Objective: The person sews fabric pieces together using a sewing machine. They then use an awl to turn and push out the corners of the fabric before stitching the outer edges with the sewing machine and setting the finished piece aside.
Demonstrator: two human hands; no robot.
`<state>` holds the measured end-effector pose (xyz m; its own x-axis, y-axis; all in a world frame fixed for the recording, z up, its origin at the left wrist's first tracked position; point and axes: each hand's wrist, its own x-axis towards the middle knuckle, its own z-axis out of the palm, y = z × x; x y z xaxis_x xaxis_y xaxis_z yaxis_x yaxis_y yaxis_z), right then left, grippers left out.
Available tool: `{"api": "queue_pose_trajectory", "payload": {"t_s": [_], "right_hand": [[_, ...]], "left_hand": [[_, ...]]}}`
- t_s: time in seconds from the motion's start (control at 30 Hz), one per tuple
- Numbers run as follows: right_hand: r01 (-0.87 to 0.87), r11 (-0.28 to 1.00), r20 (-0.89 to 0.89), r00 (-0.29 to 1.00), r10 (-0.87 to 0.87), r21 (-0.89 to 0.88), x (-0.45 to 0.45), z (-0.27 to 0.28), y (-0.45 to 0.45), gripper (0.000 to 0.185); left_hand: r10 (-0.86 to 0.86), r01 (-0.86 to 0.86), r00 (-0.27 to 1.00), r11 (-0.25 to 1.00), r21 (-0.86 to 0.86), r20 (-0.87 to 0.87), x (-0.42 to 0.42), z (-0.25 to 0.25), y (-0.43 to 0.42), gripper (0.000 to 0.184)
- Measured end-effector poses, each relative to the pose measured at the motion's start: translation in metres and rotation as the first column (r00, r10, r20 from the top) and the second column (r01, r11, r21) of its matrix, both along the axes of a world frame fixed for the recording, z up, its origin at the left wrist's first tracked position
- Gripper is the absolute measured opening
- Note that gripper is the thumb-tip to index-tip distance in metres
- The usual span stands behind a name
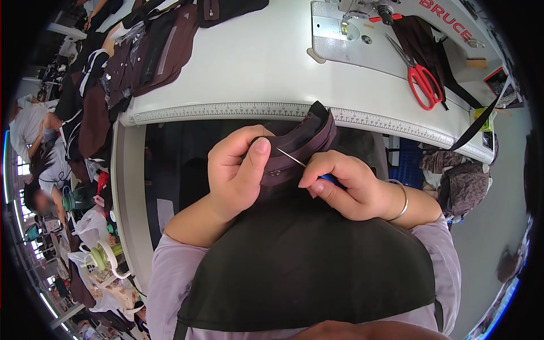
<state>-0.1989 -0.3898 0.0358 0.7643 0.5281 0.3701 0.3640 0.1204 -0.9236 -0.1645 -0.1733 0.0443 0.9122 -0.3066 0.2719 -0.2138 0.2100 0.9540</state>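
My left hand (241,167) is closed on a dark brown fabric piece with a zipper (297,148), thumb pressed on its near face. The piece is bent into a curve, and a zipper pull shows low on it. In my right hand (348,184) is an awl-like tool with a thin metal shaft (291,157) and a blue handle, mostly hidden by the fingers. Its shaft points left across the fabric, toward my left thumb. I cannot tell whether the tip has gone into the cloth. Both hands are in front of the table edge, above my dark apron (306,266).
A ruler strip (391,123) runs along the white table's (249,68) front edge. At the back right are a sewing machine (340,34) and red-handled scissors (422,85). Brown and black fabric pieces (164,51) lie at the left. Another person (42,187) sits further left.
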Motion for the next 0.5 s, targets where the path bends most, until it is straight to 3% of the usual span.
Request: {"api": "queue_pose_trajectory", "payload": {"t_s": [0.5], "right_hand": [[-0.02, 1.0, 0.031, 0.999, 0.019, 0.016, 0.0014, 0.0021, -0.0005, 0.014]], "left_hand": [[-0.024, 0.023, 0.995, 1.0, 0.019, 0.094, 0.0021, 0.0035, 0.0018, 0.021]]}}
